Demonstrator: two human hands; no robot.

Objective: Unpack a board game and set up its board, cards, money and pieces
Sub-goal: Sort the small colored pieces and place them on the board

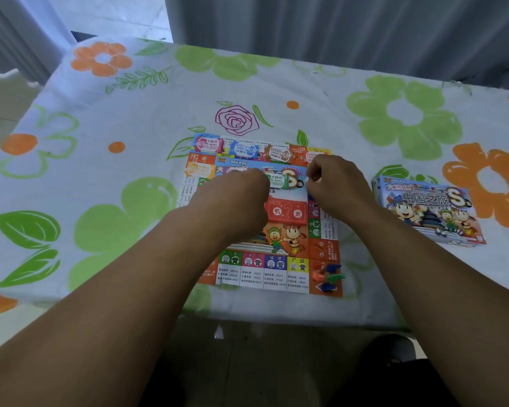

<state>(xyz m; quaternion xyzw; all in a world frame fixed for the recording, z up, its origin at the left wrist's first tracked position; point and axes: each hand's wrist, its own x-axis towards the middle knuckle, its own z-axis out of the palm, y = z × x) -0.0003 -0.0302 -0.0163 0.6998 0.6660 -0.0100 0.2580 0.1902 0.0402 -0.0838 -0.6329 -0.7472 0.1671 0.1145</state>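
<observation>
The paper game board (262,273) lies flat at the table's near middle. Along its top edge sit stacks of play money: pink (207,143), blue (244,149) and brown (278,154). An orange stack (199,170) sits at the left. A red chance card deck (287,211) rests in the centre. My left hand (232,201) curls down over the left end of a green money stack (279,181). My right hand (335,185) hovers just right of it with fingers curled; what it pinches is hidden. Small coloured pieces (328,276) lie on the board's near right corner.
The game box (429,211) lies on the flowered tablecloth (115,118) to the right of the board. A grey curtain (335,30) hangs behind the table. The table's near edge runs just below the board.
</observation>
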